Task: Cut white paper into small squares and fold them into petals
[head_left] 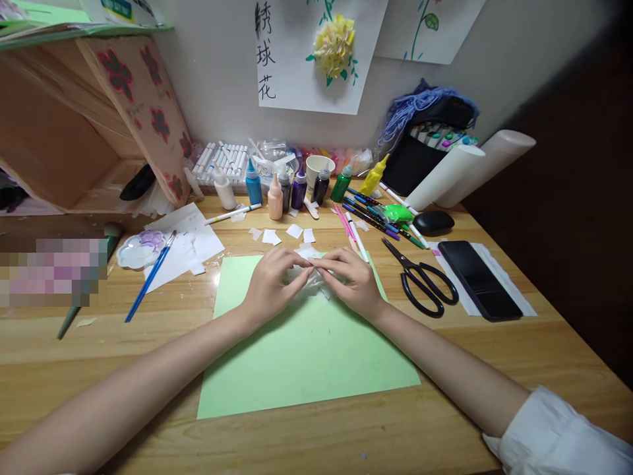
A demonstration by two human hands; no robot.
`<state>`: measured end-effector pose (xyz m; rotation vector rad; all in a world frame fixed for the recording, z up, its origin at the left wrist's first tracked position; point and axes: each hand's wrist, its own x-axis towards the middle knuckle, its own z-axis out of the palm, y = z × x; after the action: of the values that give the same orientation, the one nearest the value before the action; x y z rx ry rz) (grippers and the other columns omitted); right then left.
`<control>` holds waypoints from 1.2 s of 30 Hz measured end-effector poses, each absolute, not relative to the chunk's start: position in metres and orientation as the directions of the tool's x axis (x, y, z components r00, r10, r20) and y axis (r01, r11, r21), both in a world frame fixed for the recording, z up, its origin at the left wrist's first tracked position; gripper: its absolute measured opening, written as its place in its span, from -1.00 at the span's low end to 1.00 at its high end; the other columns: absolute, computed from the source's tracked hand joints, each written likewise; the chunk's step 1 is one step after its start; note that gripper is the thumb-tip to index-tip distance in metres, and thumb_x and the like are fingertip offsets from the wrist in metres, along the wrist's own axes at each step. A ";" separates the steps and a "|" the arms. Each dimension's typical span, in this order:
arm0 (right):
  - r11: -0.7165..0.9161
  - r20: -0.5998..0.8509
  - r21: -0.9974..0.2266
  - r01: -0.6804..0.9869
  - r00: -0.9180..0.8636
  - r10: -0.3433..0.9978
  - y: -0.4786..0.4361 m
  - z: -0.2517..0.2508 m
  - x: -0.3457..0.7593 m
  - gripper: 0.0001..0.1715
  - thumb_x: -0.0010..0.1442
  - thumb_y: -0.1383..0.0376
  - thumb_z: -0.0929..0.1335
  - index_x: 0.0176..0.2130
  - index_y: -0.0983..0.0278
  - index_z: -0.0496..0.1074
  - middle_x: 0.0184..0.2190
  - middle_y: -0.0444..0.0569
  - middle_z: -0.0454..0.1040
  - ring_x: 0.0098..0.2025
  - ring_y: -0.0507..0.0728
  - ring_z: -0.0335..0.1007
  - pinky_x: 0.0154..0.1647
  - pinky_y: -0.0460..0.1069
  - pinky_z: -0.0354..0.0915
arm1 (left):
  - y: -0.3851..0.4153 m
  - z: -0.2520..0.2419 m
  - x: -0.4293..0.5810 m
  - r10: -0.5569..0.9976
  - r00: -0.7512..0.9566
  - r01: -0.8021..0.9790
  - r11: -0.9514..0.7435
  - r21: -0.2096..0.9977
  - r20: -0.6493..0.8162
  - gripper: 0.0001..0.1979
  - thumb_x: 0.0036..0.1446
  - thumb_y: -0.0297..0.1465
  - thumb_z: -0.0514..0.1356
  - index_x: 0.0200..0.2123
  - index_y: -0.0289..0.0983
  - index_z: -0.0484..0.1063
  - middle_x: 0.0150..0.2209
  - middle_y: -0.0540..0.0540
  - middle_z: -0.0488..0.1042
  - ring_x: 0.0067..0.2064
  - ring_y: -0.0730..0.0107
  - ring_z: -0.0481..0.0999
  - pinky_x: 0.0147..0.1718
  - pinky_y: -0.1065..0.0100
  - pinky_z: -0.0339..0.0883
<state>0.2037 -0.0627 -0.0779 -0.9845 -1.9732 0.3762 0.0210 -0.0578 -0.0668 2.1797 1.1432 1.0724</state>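
Note:
My left hand [271, 280] and my right hand [355, 284] meet over the far part of a light green sheet [306, 356]. Thumb and forefinger of each are pinched together, the fingertips touching or nearly so. Whatever they hold is too small to make out. Just under the fingers lies a whitish, crumpled, see-through scrap [312, 282]. A small white paper piece [307, 251] shows right behind the fingertips, and more cut paper squares [295, 231] are scattered on the wooden table beyond.
Black-handled scissors [428, 287] and a phone [479, 280] lie at right. Paint bottles [299, 188], a paper cup [319, 171] and several pens [378, 214] stand or lie behind. Leftward are a blue brush [151, 280] and a palette [141, 249]. A flower picture [297, 86] hangs on the wall.

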 end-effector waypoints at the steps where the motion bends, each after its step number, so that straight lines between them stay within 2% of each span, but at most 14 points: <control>1: 0.657 0.578 -0.560 0.504 -0.330 0.746 -0.063 -0.078 0.203 -0.62 0.19 0.39 0.28 -0.03 0.07 0.44 -0.35 -0.06 0.47 -0.29 0.10 0.34 -0.27 0.03 0.28 | -0.057 -0.067 0.021 0.840 0.338 0.478 -0.542 0.692 0.424 -0.86 0.15 -0.34 0.13 -0.32 -0.27 0.44 -0.36 -0.07 0.45 -0.28 0.37 0.36 -0.27 0.34 0.22; 4: 0.695 0.586 -0.502 0.514 -0.388 0.711 -0.062 -0.078 0.202 -0.54 0.21 0.41 0.26 0.07 0.06 0.35 -0.28 -0.04 0.47 -0.27 0.11 0.32 -0.27 0.04 0.28 | -0.056 -0.069 0.020 0.861 0.291 0.454 -0.508 0.732 0.417 -0.87 0.14 -0.35 0.14 -0.38 -0.27 0.43 -0.40 -0.05 0.43 -0.31 0.39 0.36 -0.30 0.36 0.22; 9: 0.735 0.589 -0.479 0.480 -0.445 0.675 -0.062 -0.079 0.202 -0.47 0.21 0.43 0.26 0.14 0.10 0.26 -0.22 0.00 0.45 -0.24 0.12 0.31 -0.25 0.06 0.27 | -0.055 -0.071 0.020 0.872 0.253 0.437 -0.490 0.754 0.420 -0.90 0.10 -0.37 0.17 -0.40 -0.27 0.44 -0.42 -0.04 0.43 -0.34 0.40 0.35 -0.33 0.36 0.22; 21: 0.752 0.587 -0.451 0.481 -0.475 0.656 -0.063 -0.078 0.202 -0.51 0.21 0.43 0.24 0.12 0.17 0.29 -0.21 0.02 0.45 -0.22 0.13 0.32 -0.24 0.07 0.26 | -0.054 -0.071 0.019 0.877 0.243 0.436 -0.481 0.761 0.415 -0.98 0.02 -0.47 0.19 -0.43 -0.28 0.43 -0.44 -0.02 0.42 -0.37 0.43 0.36 -0.37 0.39 0.23; 24: 0.733 0.596 -0.466 0.496 -0.436 0.674 -0.064 -0.078 0.201 -0.56 0.20 0.43 0.26 0.06 0.17 0.35 -0.24 0.01 0.46 -0.25 0.12 0.32 -0.24 0.05 0.27 | -0.054 -0.071 0.020 0.873 0.251 0.440 -0.487 0.754 0.418 -0.97 0.02 -0.47 0.18 -0.43 -0.27 0.43 -0.43 -0.02 0.44 -0.35 0.42 0.37 -0.36 0.38 0.24; 28: 0.656 0.615 -0.533 0.535 -0.287 0.734 -0.066 -0.076 0.200 -0.75 0.15 0.40 0.32 -0.14 0.22 0.47 -0.33 -0.02 0.45 -0.27 0.10 0.35 -0.26 0.03 0.28 | -0.054 -0.071 0.020 0.868 0.256 0.462 -0.496 0.735 0.425 -0.97 0.01 -0.47 0.20 -0.46 -0.27 0.42 -0.43 -0.02 0.45 -0.35 0.41 0.37 -0.35 0.37 0.23; 31: 0.626 0.601 -0.578 0.524 -0.246 0.761 -0.067 -0.075 0.199 -0.87 0.11 0.38 0.36 -0.26 0.22 0.47 -0.38 -0.04 0.44 -0.29 0.10 0.35 -0.29 0.01 0.29 | -0.055 -0.071 0.021 0.863 0.263 0.482 -0.505 0.716 0.432 -0.95 0.01 -0.46 0.21 -0.48 -0.27 0.41 -0.47 -0.02 0.43 -0.36 0.40 0.36 -0.37 0.37 0.22; 36: 0.606 0.568 -0.601 0.521 -0.254 0.783 -0.067 -0.074 0.198 -0.93 0.10 0.37 0.36 -0.33 0.23 0.44 -0.40 -0.06 0.44 -0.31 0.09 0.35 -0.33 -0.01 0.28 | -0.057 -0.070 0.021 0.841 0.291 0.498 -0.540 0.678 0.456 -0.93 0.01 -0.44 0.21 -0.50 -0.27 0.40 -0.48 -0.02 0.42 -0.38 0.40 0.34 -0.39 0.36 0.19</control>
<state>0.1976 -0.0666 -0.0742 -1.0386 -1.9287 0.3644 0.0211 -0.0571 -0.0701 2.1589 1.2007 1.1408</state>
